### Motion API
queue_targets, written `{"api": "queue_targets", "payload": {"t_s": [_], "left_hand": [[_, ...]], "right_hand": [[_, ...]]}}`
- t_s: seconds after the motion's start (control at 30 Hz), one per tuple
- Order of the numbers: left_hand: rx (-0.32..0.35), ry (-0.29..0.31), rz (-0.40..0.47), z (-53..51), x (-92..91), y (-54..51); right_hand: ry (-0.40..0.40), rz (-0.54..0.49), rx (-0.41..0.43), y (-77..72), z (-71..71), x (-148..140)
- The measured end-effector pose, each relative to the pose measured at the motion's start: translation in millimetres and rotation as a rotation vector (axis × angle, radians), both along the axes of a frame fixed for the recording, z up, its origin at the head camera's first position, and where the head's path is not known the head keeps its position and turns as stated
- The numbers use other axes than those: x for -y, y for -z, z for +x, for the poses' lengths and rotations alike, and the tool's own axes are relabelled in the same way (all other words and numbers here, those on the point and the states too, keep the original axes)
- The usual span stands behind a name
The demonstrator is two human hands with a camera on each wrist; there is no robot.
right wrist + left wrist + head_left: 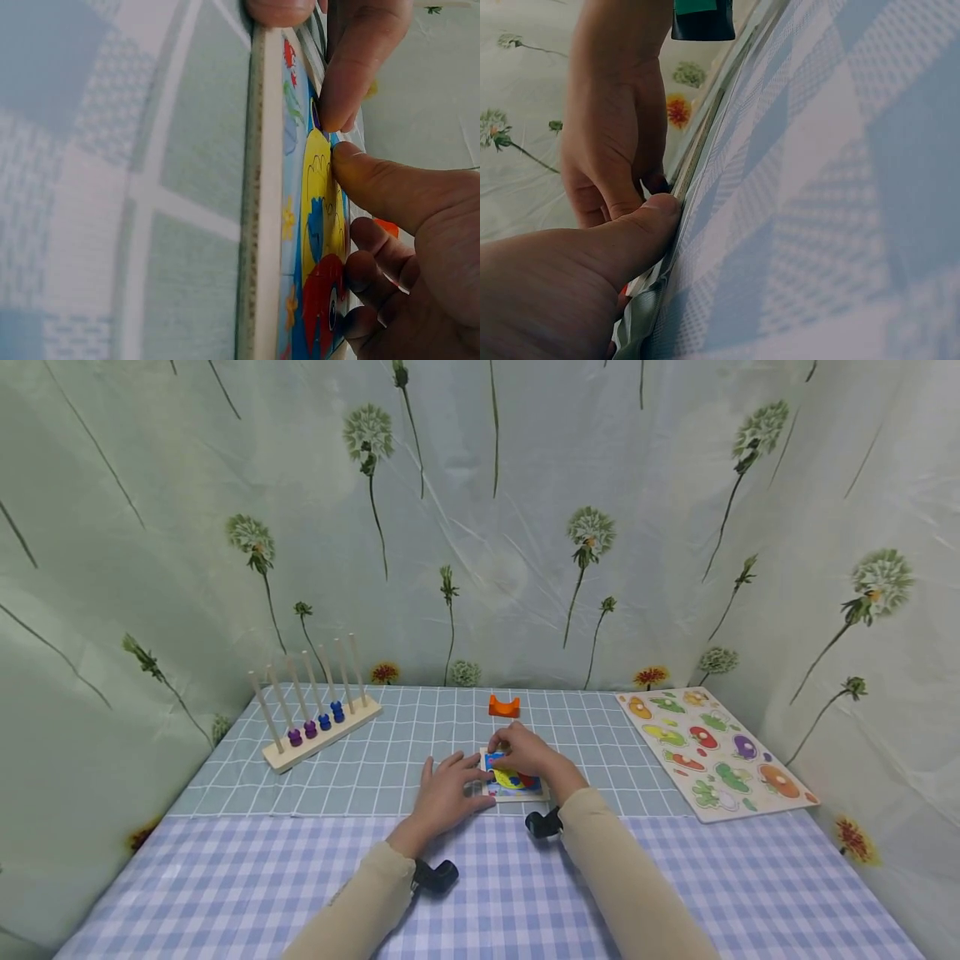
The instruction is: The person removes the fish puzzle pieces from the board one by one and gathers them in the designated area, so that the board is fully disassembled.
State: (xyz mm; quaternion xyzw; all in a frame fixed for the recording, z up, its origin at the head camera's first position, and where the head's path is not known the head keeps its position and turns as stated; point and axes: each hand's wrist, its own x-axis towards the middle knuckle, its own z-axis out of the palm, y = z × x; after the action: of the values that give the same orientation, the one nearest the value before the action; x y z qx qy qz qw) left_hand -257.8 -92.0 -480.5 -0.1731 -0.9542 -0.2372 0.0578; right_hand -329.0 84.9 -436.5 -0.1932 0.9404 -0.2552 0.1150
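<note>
- Desk (420, 727): I read the work as lying mid-desk, on the far grey cloth, beyond the checked one.
- Right hand (527, 753): over the far side of the puzzle board, reaching in from the right, fingers curled and thumb against a yellow piece; I cannot tell whether it pinches anything.
- Left hand (444, 795): left of the board, fingers spread, gripping nothing; thumb at the near left corner, one finger over the left edge.
- Puzzle board (264, 195): flat, between the hands. Long axis appears to run left to right, though my slanted view shortens its depth.
- Yellow piece (316, 161): left of the red one (324, 300); right thumb touching, left finger just beside. I judge the right hand better placed to work it.
</note>
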Motion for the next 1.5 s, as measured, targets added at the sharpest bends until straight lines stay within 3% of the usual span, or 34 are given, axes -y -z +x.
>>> {"api": "queue_targets", "payload": {"t_s": [0.2, 0.4, 0.6, 1.23, 1.5], "left_hand": [[0.009, 0.0, 0.002, 0.0, 1.4, -0.3], [0.008, -0.015, 0.03, 1.0, 2.5, -1.9], [0.02, -0.014, 0.027, -0.2, 1.3, -0.5], [0.027, -0.02, 0.022, -2.9, 1.1, 2.0], [0.017, -0.011, 0.027, -0.7, -0.3, 1.0]], "right_hand": [[-0.022, 0.008, -0.016, -1.7, 1.3, 2], [-0.067, 0.089, -0.079, -0.5, -0.9, 8], [-0.055, 0.15, -0.074, 1.1, -0.2, 10], [0.011, 0.106, -0.085, 8.8, 4.6, 7], [-0.008, 0.084, -0.061, 6.1, 2.7, 6]]}}
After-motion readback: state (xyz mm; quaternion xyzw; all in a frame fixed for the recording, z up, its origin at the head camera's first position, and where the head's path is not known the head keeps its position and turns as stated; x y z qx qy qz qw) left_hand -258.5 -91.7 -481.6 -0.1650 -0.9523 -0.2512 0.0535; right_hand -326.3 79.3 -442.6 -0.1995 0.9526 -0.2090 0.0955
